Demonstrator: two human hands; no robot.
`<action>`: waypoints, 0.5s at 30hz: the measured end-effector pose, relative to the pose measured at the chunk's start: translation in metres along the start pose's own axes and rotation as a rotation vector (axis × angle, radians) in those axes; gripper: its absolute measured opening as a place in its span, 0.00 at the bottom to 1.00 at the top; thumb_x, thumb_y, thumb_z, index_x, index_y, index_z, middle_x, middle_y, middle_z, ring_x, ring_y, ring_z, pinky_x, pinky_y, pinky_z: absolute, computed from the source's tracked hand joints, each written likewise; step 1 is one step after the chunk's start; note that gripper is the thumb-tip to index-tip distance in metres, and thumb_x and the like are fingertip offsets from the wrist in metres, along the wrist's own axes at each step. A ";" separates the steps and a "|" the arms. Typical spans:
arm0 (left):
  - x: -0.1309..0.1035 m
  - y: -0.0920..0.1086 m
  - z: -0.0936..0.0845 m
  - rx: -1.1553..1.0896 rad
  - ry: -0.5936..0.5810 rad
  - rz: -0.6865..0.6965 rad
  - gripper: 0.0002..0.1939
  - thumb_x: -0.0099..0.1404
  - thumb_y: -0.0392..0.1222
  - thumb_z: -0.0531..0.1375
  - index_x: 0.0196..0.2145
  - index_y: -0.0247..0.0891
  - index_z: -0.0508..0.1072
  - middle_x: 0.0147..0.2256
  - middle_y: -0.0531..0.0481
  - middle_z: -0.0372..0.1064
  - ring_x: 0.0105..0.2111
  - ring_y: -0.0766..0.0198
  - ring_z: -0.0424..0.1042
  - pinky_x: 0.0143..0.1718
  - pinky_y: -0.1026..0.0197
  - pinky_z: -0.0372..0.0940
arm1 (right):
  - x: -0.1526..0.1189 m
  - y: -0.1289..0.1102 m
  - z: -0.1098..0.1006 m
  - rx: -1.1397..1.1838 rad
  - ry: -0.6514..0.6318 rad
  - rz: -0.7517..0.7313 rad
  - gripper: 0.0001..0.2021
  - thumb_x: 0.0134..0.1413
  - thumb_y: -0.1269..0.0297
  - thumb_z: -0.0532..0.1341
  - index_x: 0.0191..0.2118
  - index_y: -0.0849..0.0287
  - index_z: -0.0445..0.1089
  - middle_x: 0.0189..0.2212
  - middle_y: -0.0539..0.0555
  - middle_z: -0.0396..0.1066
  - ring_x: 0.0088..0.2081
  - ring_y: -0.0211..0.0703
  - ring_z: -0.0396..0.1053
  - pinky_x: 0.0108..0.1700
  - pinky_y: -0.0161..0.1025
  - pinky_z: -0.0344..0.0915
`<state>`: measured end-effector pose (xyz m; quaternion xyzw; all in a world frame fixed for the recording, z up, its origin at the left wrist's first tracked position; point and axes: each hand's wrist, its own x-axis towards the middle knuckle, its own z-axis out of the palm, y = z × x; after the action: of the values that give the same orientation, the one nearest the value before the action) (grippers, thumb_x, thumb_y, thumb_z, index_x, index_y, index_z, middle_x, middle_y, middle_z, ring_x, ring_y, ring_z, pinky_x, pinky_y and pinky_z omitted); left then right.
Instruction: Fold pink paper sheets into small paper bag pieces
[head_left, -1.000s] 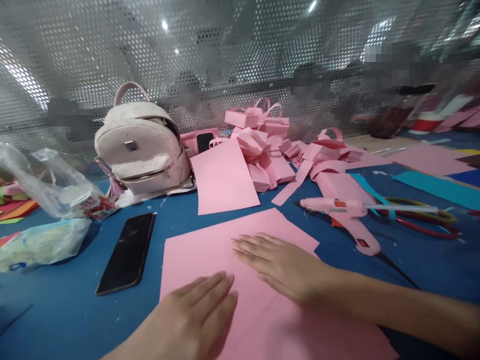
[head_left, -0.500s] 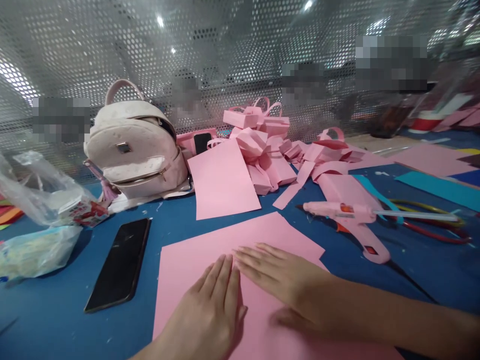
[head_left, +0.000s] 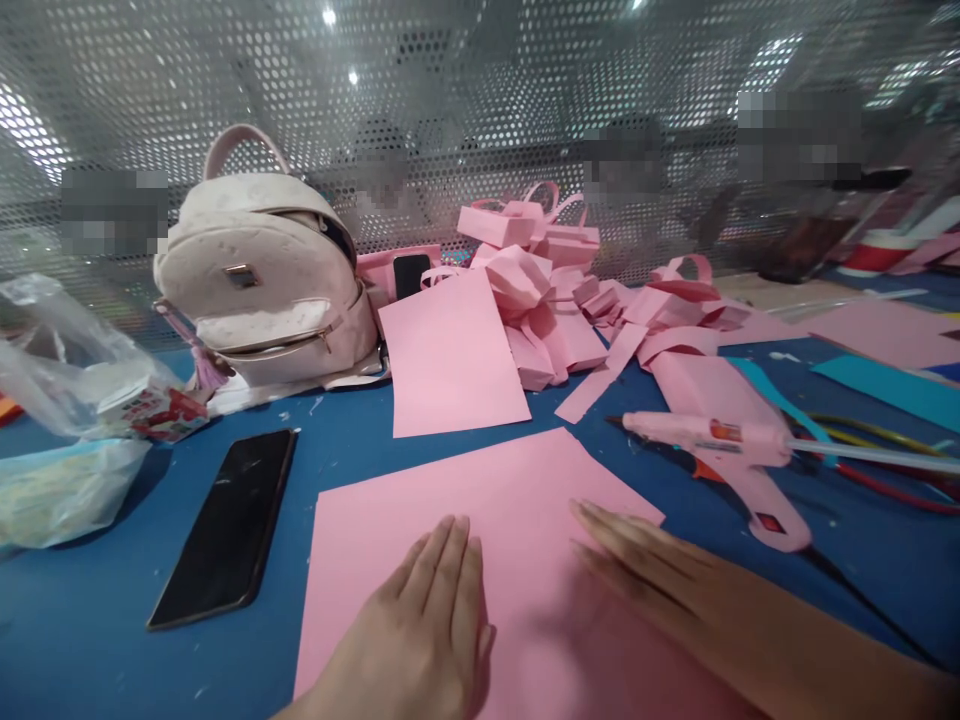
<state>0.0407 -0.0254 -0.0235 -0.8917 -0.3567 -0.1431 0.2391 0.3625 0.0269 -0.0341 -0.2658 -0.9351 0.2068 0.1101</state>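
A large sheet of pink paper [head_left: 375, 540] lies flat on the blue table in front of me. My left hand [head_left: 420, 620] rests on its lower left part, palm down, with the fingers stretched out. Over the right side of the sheet is my right hand [head_left: 645, 565], fingers extended and pointing left, slightly blurred. Neither hand grips anything. Whether the right palm touches the paper I cannot tell. Just beyond the sheet lies a smaller pink sheet [head_left: 454, 355], leaning against a pile of folded pink paper pieces [head_left: 517, 280].
A pink hot glue gun [head_left: 712, 435] with its cord lies to the right, beside pliers with red and yellow handles [head_left: 892, 490]. To the left are a black phone [head_left: 225, 530], a clear plastic bag [head_left: 67, 350] and a white backpack [head_left: 270, 270]. A perforated metal screen [head_left: 480, 90] stands behind.
My right hand has moved right across the pink sheet, away from my left hand. The left hand stays nearly in place. The view has shifted slightly.
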 end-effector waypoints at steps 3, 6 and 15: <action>-0.001 0.001 0.001 -0.001 0.006 0.008 0.20 0.70 0.33 0.49 0.48 0.16 0.75 0.47 0.25 0.75 0.47 0.40 0.77 0.41 0.51 0.78 | -0.010 0.001 -0.003 -0.098 0.063 0.009 0.44 0.59 0.35 0.54 0.73 0.50 0.38 0.72 0.52 0.44 0.68 0.66 0.50 0.70 0.57 0.45; -0.002 0.003 0.001 0.004 0.001 0.009 0.20 0.70 0.33 0.49 0.49 0.15 0.74 0.47 0.24 0.75 0.47 0.39 0.77 0.42 0.49 0.78 | -0.021 0.003 -0.002 -0.192 0.065 0.033 0.48 0.55 0.37 0.60 0.73 0.50 0.37 0.72 0.53 0.43 0.68 0.69 0.51 0.69 0.58 0.48; 0.002 -0.035 -0.029 -0.719 -0.305 -0.368 0.18 0.72 0.37 0.52 0.56 0.37 0.71 0.55 0.41 0.73 0.53 0.52 0.75 0.54 0.51 0.71 | -0.033 -0.005 0.001 -0.369 0.119 0.131 0.42 0.58 0.47 0.59 0.73 0.52 0.43 0.72 0.59 0.41 0.66 0.72 0.53 0.60 0.66 0.63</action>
<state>0.0151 -0.0175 0.0136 -0.8507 -0.4684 -0.1653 -0.1718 0.3876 0.0046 -0.0360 -0.3534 -0.9297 0.0224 0.1009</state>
